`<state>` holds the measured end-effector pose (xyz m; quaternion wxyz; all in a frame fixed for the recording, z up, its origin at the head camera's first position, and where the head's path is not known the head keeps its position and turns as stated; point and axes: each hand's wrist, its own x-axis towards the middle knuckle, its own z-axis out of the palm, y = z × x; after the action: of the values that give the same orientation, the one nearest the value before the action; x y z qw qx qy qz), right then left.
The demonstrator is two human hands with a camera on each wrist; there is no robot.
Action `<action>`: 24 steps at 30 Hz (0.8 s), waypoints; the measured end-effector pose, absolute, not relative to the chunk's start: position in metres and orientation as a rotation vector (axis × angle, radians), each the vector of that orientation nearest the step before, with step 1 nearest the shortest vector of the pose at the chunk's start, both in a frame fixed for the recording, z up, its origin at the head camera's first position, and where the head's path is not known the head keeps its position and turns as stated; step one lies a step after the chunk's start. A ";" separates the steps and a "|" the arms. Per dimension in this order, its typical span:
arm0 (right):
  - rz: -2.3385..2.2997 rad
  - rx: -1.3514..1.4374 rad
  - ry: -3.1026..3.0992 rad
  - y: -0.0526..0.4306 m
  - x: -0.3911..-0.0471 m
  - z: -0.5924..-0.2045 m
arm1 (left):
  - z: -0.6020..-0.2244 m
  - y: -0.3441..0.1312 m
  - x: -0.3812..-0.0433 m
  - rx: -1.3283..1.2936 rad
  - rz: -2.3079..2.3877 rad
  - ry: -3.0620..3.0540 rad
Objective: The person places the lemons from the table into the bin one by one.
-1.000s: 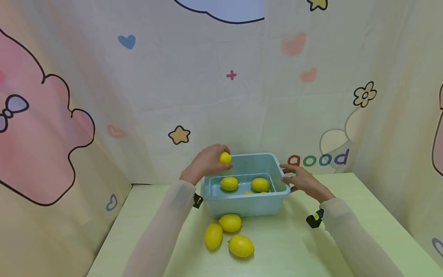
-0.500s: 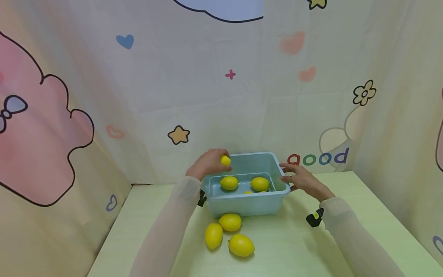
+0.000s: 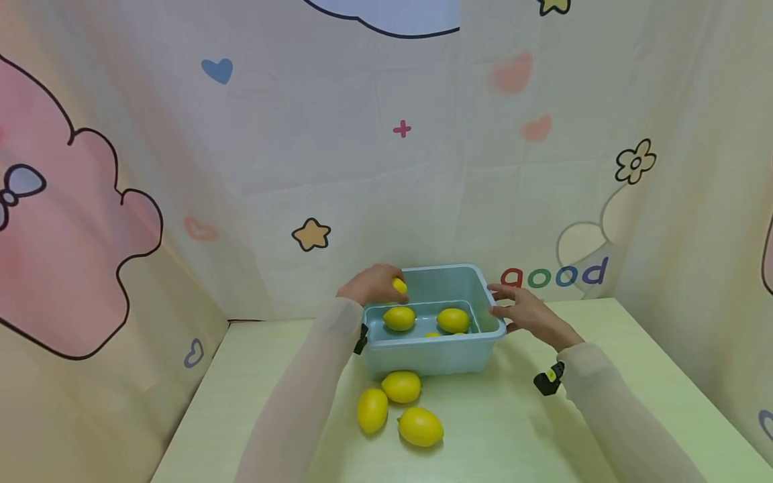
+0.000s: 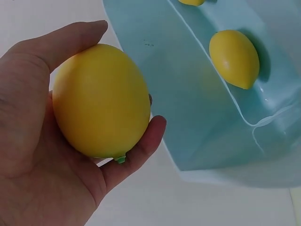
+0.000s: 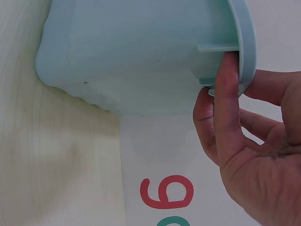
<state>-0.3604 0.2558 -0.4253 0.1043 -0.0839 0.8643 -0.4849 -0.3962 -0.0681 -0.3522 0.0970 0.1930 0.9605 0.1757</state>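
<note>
My left hand (image 3: pixel 386 285) grips a yellow lemon (image 3: pixel 398 285) at the back left corner of a light-blue plastic bin (image 3: pixel 431 355), just above its rim. In the left wrist view the left hand (image 4: pixel 124 75) curls thumb and fingers round the lemon (image 4: pixel 101 101) beside the bin's wall (image 4: pixel 197 103). Inside the bin lie lemons, two in plain sight (image 3: pixel 400 318) (image 3: pixel 453 320). My right hand (image 3: pixel 498 302) holds the bin's right rim; the right wrist view shows its thumb (image 5: pixel 225 94) under the rim's lip (image 5: pixel 247 42) and the other fingers behind it.
Three lemons lie on the pale green table (image 3: pixel 543 429) in front of the bin: one (image 3: pixel 401 386) against its front wall, one (image 3: pixel 372 410) to the left, one (image 3: pixel 421 426) nearest me. Cartoon-print curtains close in the back and both sides.
My left hand has lowered the lemon slightly and moved it a little right, toward the bin's opening. The right hand and the bin have stayed put.
</note>
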 end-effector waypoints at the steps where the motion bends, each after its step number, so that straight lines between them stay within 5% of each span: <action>1: -1.430 -0.242 2.550 0.256 -0.360 -0.425 | -0.353 -0.067 -0.397 0.563 0.510 2.838; 24: -1.428 -0.251 2.550 0.256 -0.361 -0.425 | -0.363 -0.068 -0.400 0.430 0.401 2.736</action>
<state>-0.3612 0.2562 -0.4252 0.1040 -0.0850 0.8645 -0.4843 -0.3995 -0.0675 -0.3633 0.1707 0.1512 0.9634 0.1412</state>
